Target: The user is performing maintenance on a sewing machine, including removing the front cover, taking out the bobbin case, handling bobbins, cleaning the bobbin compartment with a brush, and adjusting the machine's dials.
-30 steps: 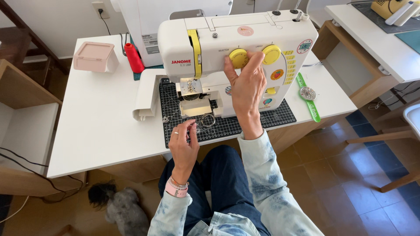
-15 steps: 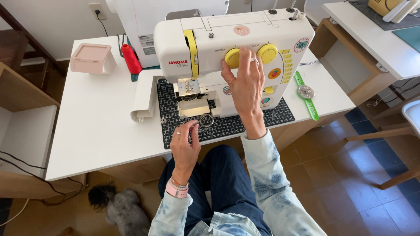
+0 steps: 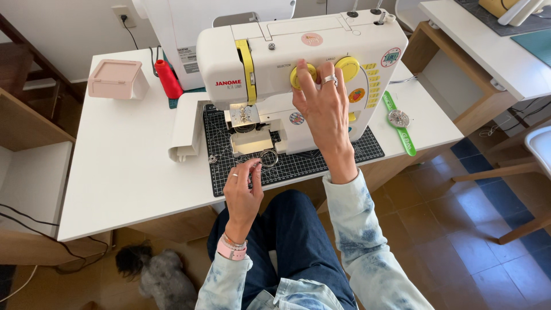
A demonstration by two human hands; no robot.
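Sewing machine [image 3: 298, 69] | right hand [image 3: 327, 109] fingers spread over yellow dial [image 3: 302, 74] to turn it | left hand [image 3: 244, 186] pinches small scissors [image 3: 265, 159] near needle plate.

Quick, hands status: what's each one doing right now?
Left hand: fingertips pinched near the small scissors; a firm hold cannot be told.
Right hand: open, fingers on the yellow dial.

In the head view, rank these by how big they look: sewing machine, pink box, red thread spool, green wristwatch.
1. The white sewing machine, by far the largest.
2. The pink box.
3 and 4. The green wristwatch and the red thread spool: the watch looks longer, the spool thicker, so their order is unsure.
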